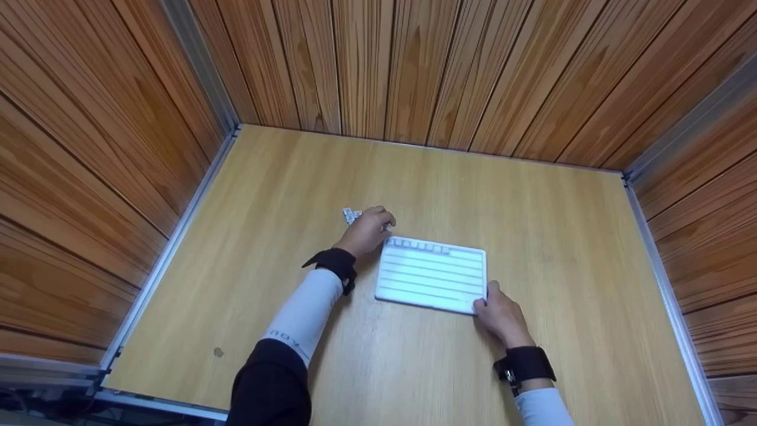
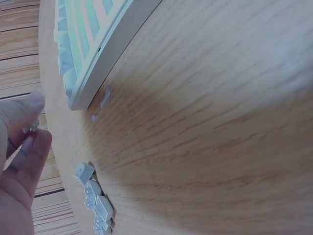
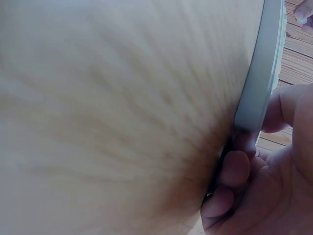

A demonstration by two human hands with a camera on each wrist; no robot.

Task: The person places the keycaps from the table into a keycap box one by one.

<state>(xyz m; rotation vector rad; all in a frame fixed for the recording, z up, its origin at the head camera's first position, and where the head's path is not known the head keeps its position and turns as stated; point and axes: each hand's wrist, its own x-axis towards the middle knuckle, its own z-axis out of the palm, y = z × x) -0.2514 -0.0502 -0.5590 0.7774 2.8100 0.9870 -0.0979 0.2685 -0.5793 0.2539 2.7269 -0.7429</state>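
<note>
A white rectangular board point(image 1: 430, 278) with several raised horizontal ridges lies on the table. Along its far edge runs a row of small pale caps point(image 1: 414, 244) that look like keyboard keycaps. My left hand point(image 1: 365, 231) is by the board's far left corner. In the left wrist view its thumb and finger pinch a small whitish keycap-like piece point(image 2: 32, 126), mostly hidden by the fingertips. A cluster of loose keycaps point(image 2: 99, 203) lies on the table beside that hand. My right hand point(image 1: 504, 316) grips the board's near right corner, thumb on top and fingers at the edge.
The wooden tabletop point(image 1: 284, 195) is bordered by metal rails, with plank walls point(image 1: 408, 71) at the back and both sides. A dark spot point(image 1: 219, 352) marks the table at the near left. Two small pale patches point(image 2: 103, 100) show beside the board's corner.
</note>
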